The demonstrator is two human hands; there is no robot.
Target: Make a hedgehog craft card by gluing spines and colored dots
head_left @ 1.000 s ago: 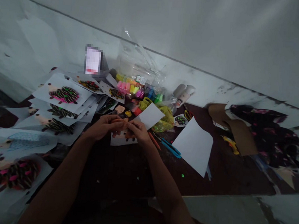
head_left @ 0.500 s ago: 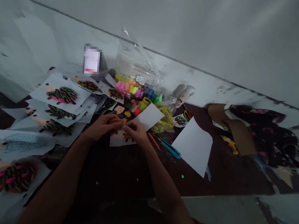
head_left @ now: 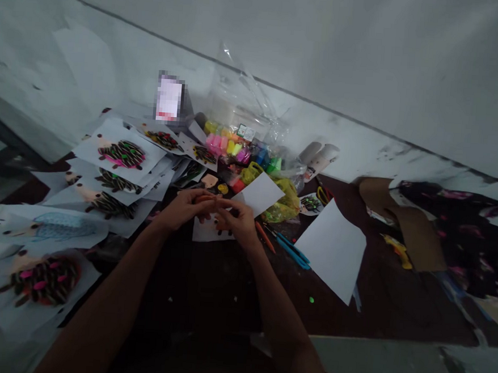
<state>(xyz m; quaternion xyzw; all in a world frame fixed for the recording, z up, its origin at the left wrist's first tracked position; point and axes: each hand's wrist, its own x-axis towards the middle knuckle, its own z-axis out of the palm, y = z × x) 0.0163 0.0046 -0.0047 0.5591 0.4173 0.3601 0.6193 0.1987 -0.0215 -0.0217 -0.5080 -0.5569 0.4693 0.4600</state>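
Note:
My left hand point(head_left: 187, 209) has its fingers closed round a piece of orange clay point(head_left: 207, 199). Facing it, my right hand point(head_left: 237, 217) pinches at the same spot, its fingertips meeting those of my left hand; what lies between its own fingers is too small to make out. Just below both hands a white paper point(head_left: 203, 231) with clay shapes lies on the dark table point(head_left: 208, 286), partly covered by them. Behind my hands are a peach clay piece point(head_left: 209, 180) and a small yellow one point(head_left: 222, 188).
Papers with clay hedgehogs point(head_left: 125, 154) are piled at the left. Behind stands a clear bag of coloured clay point(head_left: 235, 146). To the right are a blank sheet point(head_left: 334, 249), blue scissors point(head_left: 293, 251), an orange pencil point(head_left: 266, 237), brown card point(head_left: 416, 238) and dark flowered cloth point(head_left: 463, 224).
The view has shifted, so the table's things appear further right. My right hand's fingers now reach further over towards my left hand, and less of the orange clay shows.

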